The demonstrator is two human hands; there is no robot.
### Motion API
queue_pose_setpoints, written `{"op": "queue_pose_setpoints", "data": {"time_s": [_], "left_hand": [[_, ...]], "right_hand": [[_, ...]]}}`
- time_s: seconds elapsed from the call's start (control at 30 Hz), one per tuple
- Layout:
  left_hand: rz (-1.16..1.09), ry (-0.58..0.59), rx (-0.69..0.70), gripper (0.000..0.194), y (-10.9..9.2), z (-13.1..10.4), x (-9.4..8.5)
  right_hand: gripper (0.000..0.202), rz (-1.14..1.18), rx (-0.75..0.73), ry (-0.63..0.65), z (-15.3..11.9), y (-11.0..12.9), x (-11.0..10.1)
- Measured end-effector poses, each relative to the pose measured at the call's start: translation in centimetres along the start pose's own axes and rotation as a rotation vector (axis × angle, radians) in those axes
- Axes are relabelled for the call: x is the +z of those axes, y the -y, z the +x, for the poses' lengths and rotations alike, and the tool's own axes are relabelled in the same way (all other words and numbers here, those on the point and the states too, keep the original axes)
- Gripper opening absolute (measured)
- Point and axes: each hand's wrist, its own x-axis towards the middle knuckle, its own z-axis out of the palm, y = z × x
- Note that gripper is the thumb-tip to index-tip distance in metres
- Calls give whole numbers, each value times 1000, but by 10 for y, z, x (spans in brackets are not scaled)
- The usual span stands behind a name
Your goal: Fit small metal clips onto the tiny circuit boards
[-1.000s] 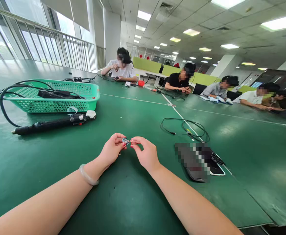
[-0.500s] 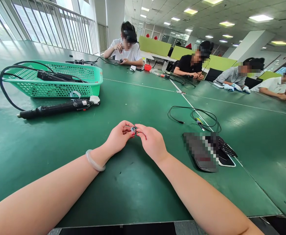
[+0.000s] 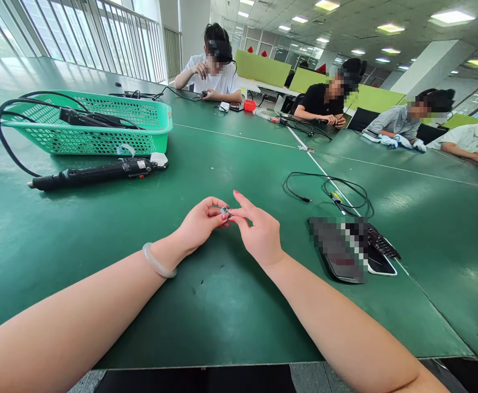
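Note:
Over the green table (image 3: 206,305), my left hand (image 3: 200,224) pinches a small grey metallic part (image 3: 225,210) between thumb and fingers. It has dark marks on its face; its exact kind is too small to tell. My right hand (image 3: 259,232) meets it from the other side, thumb and a finger closed at the part's right edge, while the index finger points up and away. How much of the part lies between the right fingertips is hidden. A pale bangle (image 3: 157,262) circles my left wrist.
At left, a green mesh basket (image 3: 100,144) holds black cables and a dark device. Before it lies a black electric screwdriver (image 3: 95,173). On the right are a coiled cable (image 3: 329,174) and a dark phone-like slab (image 3: 335,256). Several people sit across the table.
My right index finger has lifted off the small part and now sticks up. My left hand keeps its pinch. The view has tilted slightly.

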Motion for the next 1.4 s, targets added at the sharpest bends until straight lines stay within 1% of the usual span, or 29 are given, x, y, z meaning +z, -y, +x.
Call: {"op": "queue_pose_setpoints", "data": {"time_s": [0.1, 0.23, 0.3, 0.37, 0.5, 0.6, 0.67, 0.77, 0.83, 0.87, 0.9, 0.97, 1.03, 1.13, 1.23, 1.3, 1.4], "left_hand": [[-19, 25, -8, 19, -2, 0, 0], [-27, 55, -15, 22, -3, 0, -1], [-25, 71, -27, 22, -2, 0, -2], [-23, 81, -43, 22, 0, 1, -3], [-50, 91, -84, 24, 1, 1, -4], [-113, 95, -121, 23, -1, -2, -1], [-168, 82, -144, 18, -3, -3, 0], [-285, -2, -157, 12, -5, -3, 0], [-376, -99, -147, 13, -6, 0, -3], [-419, -159, -135, 13, -6, 2, -5], [-458, -219, -121, 13, -5, 5, -7], [-512, -327, -91, 15, -5, 9, -12], [-529, -390, -65, 17, -4, 11, -14], [-513, -396, -46, 21, -4, 11, -15], [-497, -380, -48, 24, -4, 10, -13], [-483, -372, -52, 25, -5, 9, -12], [-446, -364, -53, 24, -4, 9, -11]], "right_hand": [[43, 120, 91, -35, 0, 1, 0], [25, 197, 119, -32, -1, 1, 0], [22, 191, 119, -23, -1, 0, 1], [25, 174, 109, -16, -2, -2, 0], [39, 118, 45, 11, -1, -3, -2], [40, 66, 36, 55, -1, -3, -4], [40, 51, 46, 75, 0, -2, -5], [47, 46, 52, 67, 0, -1, -5], [47, 28, 58, 72, 0, -2, -4], [44, 9, 60, 97, -1, -2, -3], [38, -12, 54, 142, -1, -3, -1], [26, -48, 18, 277, -1, -2, 2], [23, -75, -34, 407, -1, 0, 7], [31, -120, -83, 519, -2, 5, 16], [24, -130, -96, 582, -1, 5, 22], [20, -114, -84, 592, 0, 1, 23], [24, -72, -47, 572, 0, -6, 21]]}}
